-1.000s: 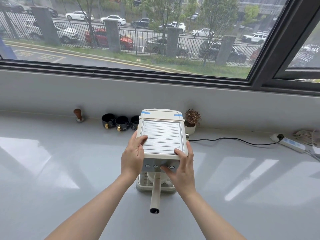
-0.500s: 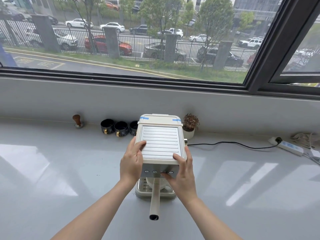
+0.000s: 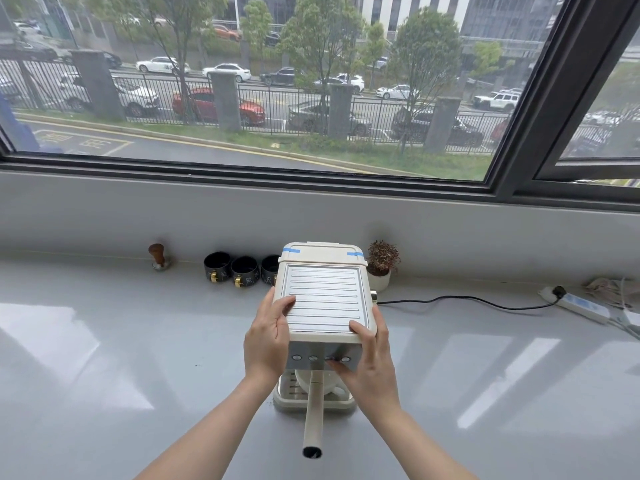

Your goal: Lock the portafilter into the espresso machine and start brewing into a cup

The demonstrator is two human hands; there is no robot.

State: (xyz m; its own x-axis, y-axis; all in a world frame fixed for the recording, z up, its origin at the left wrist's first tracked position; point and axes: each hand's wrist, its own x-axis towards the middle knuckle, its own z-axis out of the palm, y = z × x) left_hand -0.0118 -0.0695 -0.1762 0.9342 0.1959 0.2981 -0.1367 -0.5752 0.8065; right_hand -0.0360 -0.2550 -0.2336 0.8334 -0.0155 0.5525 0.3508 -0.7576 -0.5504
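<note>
The right hand rests on the front right corner of the espresso machine, thumb on the top edge and a fingertip pressed against one of the round buttons on the front panel; its fingers are spread, not closed around anything. The left hand lies flat against the machine's left side, thumb over the ribbed top plate, bracing it rather than gripping. The portafilter sits under the panel with its long cream handle pointing straight toward the person. A white cup stands on the drip tray beneath it, partly hidden by the handle. The machine stands on the pale countertop near its back edge, below the window. Just left of it along the back edge are three black cups, then a wooden-handled tamper. A small potted plant stands just right of the machine. A black cable runs right to a power strip.
</note>
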